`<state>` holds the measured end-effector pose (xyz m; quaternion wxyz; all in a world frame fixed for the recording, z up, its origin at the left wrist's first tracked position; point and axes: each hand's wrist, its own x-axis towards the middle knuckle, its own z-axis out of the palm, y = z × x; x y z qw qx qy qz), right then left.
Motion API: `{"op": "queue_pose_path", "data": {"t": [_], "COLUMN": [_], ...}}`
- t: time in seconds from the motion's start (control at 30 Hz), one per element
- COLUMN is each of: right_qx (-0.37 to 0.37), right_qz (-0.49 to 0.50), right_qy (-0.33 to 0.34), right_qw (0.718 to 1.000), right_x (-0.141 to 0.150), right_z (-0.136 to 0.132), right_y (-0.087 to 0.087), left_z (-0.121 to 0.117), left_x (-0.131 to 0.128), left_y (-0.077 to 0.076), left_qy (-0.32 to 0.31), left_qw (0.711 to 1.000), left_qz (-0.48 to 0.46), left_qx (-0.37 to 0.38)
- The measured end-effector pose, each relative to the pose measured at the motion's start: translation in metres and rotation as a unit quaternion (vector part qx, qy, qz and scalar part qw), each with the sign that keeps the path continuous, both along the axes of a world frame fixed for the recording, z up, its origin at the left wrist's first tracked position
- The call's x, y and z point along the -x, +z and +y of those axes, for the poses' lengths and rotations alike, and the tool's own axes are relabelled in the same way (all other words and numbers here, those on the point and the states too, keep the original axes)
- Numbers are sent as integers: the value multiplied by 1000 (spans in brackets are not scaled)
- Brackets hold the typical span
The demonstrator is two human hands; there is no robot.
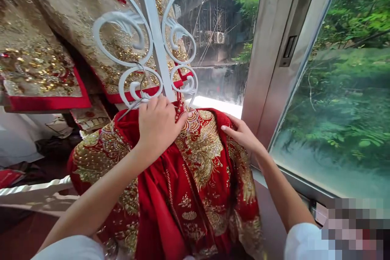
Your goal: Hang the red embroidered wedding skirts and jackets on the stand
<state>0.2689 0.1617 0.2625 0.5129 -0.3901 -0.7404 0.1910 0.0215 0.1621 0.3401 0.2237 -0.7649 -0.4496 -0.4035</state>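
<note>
A red garment (195, 178) with heavy gold embroidery hangs on a thin wire hanger (137, 89) hooked into a white scrolled metal grille (152, 36). My left hand (158, 124) is closed over the top of the garment at the collar, just under the hanger's hook. My right hand (242, 134) lies on the garment's right shoulder with its fingers stretched out flat, pressing the cloth. Both forearms reach up from the bottom of the view in white sleeves.
More gold-and-red embroidered garments (39, 57) hang at upper left behind the grille. A metal window frame (274, 57) and a large glass pane (344, 109) stand at right, with trees and a building outside. A white rail (36, 191) crosses at lower left.
</note>
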Motion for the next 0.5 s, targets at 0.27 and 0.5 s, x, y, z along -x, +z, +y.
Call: {"op": "queue_pose_path", "data": {"t": [0.27,0.5], "right_qx": [-62,26], "right_qz": [-23,-101], "right_qy": [-71,-83], "right_qw": [995,991], "right_x": [2,-3], "right_z": [-12,-24], "right_y": [2,-22], "left_z": [-12,-28], "left_x": [15,49], "left_y": [12,-60], "left_qy": [-282,-150], "left_qw": [906,972], "left_qz": [-267,-84], "left_qx": [167,163]}}
